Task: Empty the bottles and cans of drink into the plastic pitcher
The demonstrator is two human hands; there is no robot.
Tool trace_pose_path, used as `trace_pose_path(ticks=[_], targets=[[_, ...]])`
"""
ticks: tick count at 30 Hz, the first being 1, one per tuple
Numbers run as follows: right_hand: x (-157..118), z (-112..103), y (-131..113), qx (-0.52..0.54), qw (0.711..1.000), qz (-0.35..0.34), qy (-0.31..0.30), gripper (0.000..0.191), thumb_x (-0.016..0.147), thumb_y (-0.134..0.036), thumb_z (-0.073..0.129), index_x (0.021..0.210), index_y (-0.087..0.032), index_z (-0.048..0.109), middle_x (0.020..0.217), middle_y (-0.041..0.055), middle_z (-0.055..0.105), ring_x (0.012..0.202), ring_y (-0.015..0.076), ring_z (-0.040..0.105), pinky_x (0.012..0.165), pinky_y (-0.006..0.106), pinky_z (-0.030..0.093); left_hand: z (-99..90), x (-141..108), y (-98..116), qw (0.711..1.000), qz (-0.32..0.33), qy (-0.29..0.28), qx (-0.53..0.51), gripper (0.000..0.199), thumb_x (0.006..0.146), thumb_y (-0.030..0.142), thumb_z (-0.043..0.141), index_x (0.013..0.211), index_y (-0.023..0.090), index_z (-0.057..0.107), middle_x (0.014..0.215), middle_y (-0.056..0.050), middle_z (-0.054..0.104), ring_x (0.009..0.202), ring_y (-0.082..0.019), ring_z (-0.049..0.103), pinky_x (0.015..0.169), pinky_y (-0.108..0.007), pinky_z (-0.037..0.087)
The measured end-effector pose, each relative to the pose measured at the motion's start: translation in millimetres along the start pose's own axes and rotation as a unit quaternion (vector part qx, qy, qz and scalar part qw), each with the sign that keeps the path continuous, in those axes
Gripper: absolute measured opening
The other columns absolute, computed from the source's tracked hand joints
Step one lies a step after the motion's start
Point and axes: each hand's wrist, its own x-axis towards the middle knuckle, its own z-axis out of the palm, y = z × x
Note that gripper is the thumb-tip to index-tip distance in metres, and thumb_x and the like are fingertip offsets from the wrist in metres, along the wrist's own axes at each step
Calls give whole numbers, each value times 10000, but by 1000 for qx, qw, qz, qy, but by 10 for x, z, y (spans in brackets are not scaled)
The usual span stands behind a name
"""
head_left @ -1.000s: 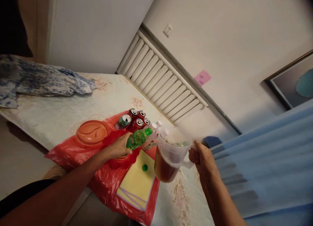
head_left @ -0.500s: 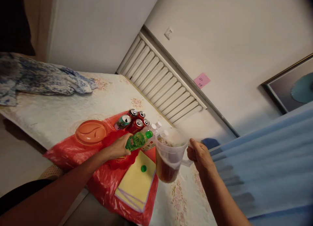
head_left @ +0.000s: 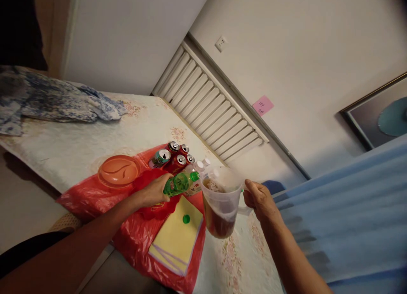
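Glossy red plastic bag; clear smooth plastic jug; shiny metal cans.

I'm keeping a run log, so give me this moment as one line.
left hand: grips green bottle | right hand: holds jug of brown liquid by handle | green cap: on yellow cloth

The pale wall is lit softly. A white radiator is fixed low on it, with a pink note just beside. Blue curtains are hung near a framed picture.
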Motion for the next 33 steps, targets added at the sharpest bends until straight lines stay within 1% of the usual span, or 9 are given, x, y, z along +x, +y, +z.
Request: trace_pose_path(ticks=[3, 9, 15, 20, 28, 33], targets=[[6, -14, -35, -27, 999, 26, -25, 590, 740, -642, 677, 478, -236, 338, 401, -95, 251, 393, 51, 147, 410, 237, 109, 5, 3, -12, 1000, -5, -7, 0, 535, 520, 134, 586, 1048, 193, 532, 984, -47, 659, 917, -261, 628, 737, -308, 461], [25, -14, -80, -58, 998, 25, -25, 588, 719, -673, 653, 498, -247, 314, 414, -98, 233, 404, 51, 145, 414, 243, 107, 22, 18, -41, 1000, -4, -6, 8, 561, 526, 139, 585, 1082, 187, 525, 976, -43, 658, 897, -253, 633, 707, -298, 456], [40, -7, -105, -84, 996, 25, -32, 554, 740, -643, 619, 523, -253, 292, 423, -101, 220, 412, 51, 137, 412, 239, 107, 33, 43, -93, 1000, -4, -12, 18, 542, 520, 130, 589, 1050, 215, 515, 956, -13, 646, 880, -224, 628, 677, -259, 446], [46, -15, -142, -99, 994, 28, -30, 523, 763, -612, 600, 525, -247, 311, 432, -96, 231, 413, 55, 156, 421, 242, 120, 36, 51, -124, 1000, -1, -16, 5, 545, 524, 144, 595, 1059, 198, 509, 966, -25, 648, 883, -238, 629, 684, -280, 455], [46, 5, -202, -120, 992, 33, -27, 501, 763, -604, 578, 533, -252, 306, 427, -98, 230, 407, 58, 171, 422, 245, 123, 27, 36, -98, 1000, -7, -12, 13, 577, 515, 126, 593, 1082, 195, 519, 965, -19, 651, 885, -227, 633, 689, -270, 455], [60, -6, -199, -138, 989, 21, -39, 501, 778, -617, 554, 536, -253, 308, 429, -91, 244, 400, 60, 183, 408, 241, 138, 14, 31, -66, 1000, -9, -12, 23, 577, 514, 115, 598, 1081, 187, 524, 970, -24, 656, 894, -231, 638, 710, -275, 466]])
